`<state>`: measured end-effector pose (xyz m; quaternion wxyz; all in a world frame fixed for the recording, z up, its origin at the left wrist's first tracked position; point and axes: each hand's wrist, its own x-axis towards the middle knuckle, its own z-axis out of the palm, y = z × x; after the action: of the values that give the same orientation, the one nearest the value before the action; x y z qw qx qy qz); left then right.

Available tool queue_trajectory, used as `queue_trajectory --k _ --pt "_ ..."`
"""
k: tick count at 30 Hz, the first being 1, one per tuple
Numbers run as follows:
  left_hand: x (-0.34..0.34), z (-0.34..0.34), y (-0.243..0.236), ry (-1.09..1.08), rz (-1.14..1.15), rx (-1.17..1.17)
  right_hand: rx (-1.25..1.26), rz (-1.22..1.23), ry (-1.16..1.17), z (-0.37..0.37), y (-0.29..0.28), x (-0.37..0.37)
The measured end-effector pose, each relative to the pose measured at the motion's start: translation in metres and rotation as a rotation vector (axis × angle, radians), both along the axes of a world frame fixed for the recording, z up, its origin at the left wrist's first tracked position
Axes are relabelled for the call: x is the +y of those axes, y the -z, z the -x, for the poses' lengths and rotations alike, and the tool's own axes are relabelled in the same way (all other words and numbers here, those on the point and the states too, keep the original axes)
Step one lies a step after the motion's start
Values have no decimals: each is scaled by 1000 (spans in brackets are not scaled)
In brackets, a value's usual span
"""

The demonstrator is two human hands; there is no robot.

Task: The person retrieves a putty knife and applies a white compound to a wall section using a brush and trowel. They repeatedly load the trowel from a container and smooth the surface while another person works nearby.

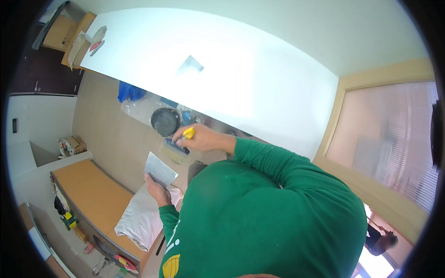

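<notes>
My right hand (204,137) is closed round a putty knife (188,133) with a yellow handle end. Its wide blade, pointing down and left, is smeared by motion. Lower and to the left, my left hand (157,191) grips a flat, grey rectangular plate (160,169) by its lower edge. The plate tilts upward, just apart from the putty knife. Beyond my right hand, on the floor, stands a dark round bucket (165,122). On the long white surface (269,78) ahead there is a grey angular patch (191,66); whether it is a sheet or a mark, I cannot tell.
Hand tools with red handles (96,46) lie at the white surface's far left end. Blue plastic (130,91) lies by the bucket. An orange-brown board (90,190) and white cloth (141,217) are at lower left. A wood-framed ribbed window (384,143) stands right; another person (380,241) is beyond.
</notes>
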<state>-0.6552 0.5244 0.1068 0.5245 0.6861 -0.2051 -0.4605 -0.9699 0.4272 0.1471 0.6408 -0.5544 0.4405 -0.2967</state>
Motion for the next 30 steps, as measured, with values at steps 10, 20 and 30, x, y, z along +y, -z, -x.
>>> queue_trajectory --k 10,20,30 --pt "-83 -5 71 391 16 172 -517 -538 895 173 104 8" --pt "-250 66 87 730 62 302 188 -408 1141 120 70 56" --pt "-351 115 97 558 -13 441 711 127 815 27 71 -50"
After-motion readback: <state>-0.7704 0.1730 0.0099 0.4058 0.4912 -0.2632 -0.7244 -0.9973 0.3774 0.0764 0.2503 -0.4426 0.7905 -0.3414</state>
